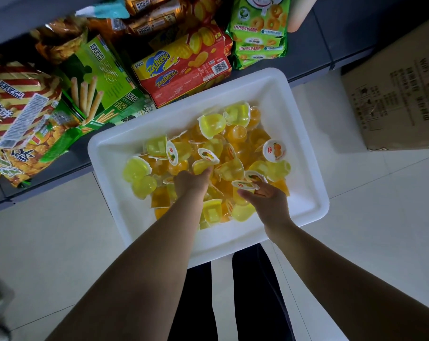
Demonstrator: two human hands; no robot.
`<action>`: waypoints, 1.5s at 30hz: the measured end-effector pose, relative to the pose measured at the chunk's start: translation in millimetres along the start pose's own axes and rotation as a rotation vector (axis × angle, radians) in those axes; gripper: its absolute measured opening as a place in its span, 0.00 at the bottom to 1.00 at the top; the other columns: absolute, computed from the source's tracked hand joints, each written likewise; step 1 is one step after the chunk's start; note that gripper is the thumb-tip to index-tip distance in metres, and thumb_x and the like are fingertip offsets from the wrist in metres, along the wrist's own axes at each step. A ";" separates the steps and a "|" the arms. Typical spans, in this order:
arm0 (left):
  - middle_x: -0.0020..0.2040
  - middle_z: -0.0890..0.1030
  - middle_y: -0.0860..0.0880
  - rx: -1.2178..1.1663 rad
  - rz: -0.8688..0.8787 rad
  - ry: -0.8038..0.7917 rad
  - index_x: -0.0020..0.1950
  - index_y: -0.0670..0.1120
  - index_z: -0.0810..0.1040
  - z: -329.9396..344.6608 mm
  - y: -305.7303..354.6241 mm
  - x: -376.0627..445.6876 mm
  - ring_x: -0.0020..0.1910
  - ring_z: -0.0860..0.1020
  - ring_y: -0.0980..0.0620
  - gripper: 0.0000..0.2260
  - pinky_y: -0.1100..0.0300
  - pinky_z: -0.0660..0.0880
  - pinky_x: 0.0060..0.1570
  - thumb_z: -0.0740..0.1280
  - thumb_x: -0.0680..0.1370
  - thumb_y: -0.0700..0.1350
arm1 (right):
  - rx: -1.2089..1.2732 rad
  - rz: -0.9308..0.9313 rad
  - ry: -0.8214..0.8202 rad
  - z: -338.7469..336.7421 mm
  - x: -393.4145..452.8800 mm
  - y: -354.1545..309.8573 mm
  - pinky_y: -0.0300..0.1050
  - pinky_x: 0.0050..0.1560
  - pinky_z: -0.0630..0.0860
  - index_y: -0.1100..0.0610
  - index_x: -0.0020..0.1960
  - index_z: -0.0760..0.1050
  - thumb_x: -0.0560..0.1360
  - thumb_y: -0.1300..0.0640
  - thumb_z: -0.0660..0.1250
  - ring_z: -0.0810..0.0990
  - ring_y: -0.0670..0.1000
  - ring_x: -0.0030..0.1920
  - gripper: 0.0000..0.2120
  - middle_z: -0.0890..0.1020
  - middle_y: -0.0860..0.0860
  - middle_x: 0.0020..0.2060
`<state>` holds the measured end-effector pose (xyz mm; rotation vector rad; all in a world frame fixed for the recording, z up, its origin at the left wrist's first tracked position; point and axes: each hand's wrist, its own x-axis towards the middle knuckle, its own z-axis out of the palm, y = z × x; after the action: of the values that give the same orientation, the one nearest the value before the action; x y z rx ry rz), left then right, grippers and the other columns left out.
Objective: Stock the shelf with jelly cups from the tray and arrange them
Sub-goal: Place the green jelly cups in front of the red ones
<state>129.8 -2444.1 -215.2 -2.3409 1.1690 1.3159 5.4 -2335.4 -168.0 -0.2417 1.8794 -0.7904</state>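
Note:
A white plastic tray (304, 203) on the floor holds several yellow and orange jelly cups (233, 168) in a loose heap. My left hand (192, 180) reaches into the middle of the heap, its fingers curled down among the cups; what they grip is hidden. My right hand (265, 195) is just to the right, its fingertips pinching a jelly cup with a white printed lid (243, 185). The dark shelf (304, 52) runs along the top, beyond the tray.
The shelf carries snack packs: a red Zecheese box (184, 72), green biscuit-stick boxes (102, 80), striped bags (19, 104) at left and a green cookie pack (260, 33). A brown carton (392, 89) stands at right. My dark trouser legs (255, 291) are below the tray.

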 end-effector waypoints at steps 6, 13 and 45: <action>0.53 0.81 0.39 -0.044 0.017 0.021 0.54 0.37 0.81 -0.3 -2.9 -9.0 0.54 0.78 0.40 0.27 0.49 0.75 0.56 0.69 0.71 0.60 | 0.092 0.001 -0.049 -14.2 -4.9 -7.3 0.36 0.47 0.76 0.48 0.48 0.81 0.69 0.62 0.75 0.83 0.44 0.46 0.12 0.85 0.44 0.41; 0.49 0.83 0.40 -0.312 0.041 0.008 0.51 0.40 0.82 -17.2 -16.8 -56.1 0.51 0.80 0.41 0.17 0.51 0.75 0.53 0.70 0.74 0.53 | 0.176 0.007 -0.064 -29.6 -19.9 -26.4 0.28 0.36 0.74 0.54 0.49 0.82 0.69 0.61 0.74 0.81 0.44 0.41 0.10 0.84 0.48 0.41; 0.48 0.83 0.53 -0.888 1.352 0.056 0.56 0.47 0.79 -416.6 307.0 -558.1 0.46 0.80 0.59 0.14 0.65 0.73 0.48 0.73 0.71 0.38 | 0.569 -1.113 -0.384 -236.0 -363.3 -603.0 0.46 0.59 0.77 0.63 0.60 0.75 0.69 0.58 0.69 0.81 0.51 0.55 0.20 0.83 0.54 0.52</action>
<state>8.3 -2566.4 526.1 -1.7990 2.8822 2.5384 -151.0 -2517.1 534.7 -1.0262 0.9827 -1.8124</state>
